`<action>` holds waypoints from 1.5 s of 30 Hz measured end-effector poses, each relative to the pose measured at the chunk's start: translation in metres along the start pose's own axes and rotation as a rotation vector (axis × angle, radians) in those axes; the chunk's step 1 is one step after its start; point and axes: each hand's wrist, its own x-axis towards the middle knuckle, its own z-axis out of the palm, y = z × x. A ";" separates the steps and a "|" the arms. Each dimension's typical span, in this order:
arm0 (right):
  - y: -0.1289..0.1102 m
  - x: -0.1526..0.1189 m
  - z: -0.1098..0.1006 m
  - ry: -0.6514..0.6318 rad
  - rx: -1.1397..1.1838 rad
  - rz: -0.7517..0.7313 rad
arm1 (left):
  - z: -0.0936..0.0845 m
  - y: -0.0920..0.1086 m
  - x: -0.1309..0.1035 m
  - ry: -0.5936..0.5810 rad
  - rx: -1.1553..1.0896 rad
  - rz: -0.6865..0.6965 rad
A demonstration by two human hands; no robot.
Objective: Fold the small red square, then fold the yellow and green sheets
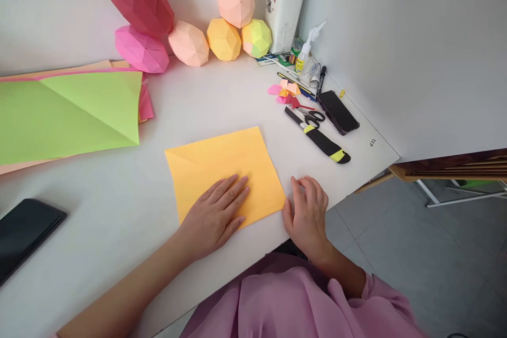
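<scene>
A yellow-orange sheet of paper (225, 161) lies on the white table near its front edge, with a faint crease by its upper left corner. Flat on its lower part rests my left hand (216, 214), fingers stretched out over the paper. At the sheet's right corner is my right hand (307, 211), fingers loosely curled and the thumb apart from them. The thumb tip touches or nearly touches that corner; nothing shows in its grasp.
Large green paper (71, 116) tops a stack at left, above a dark phone (27, 232). Faceted paper shapes (138, 2) stand along the wall. To the right are a black-and-yellow cutter (325, 142), scissors (313, 118), paper scraps (285, 91), a glue bottle (303, 58) and another phone (338, 111).
</scene>
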 end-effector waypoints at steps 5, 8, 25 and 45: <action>0.005 -0.001 -0.001 -0.039 -0.013 -0.043 | 0.001 0.000 0.001 0.001 0.012 0.004; 0.010 -0.001 -0.003 -0.060 0.003 -0.051 | 0.001 0.000 0.001 0.001 0.018 0.011; -0.006 0.015 0.002 -0.021 0.129 -0.063 | 0.002 0.001 0.001 0.025 0.022 0.019; 0.001 0.015 0.004 -0.207 -0.136 -0.181 | 0.003 0.000 0.001 0.038 0.045 0.026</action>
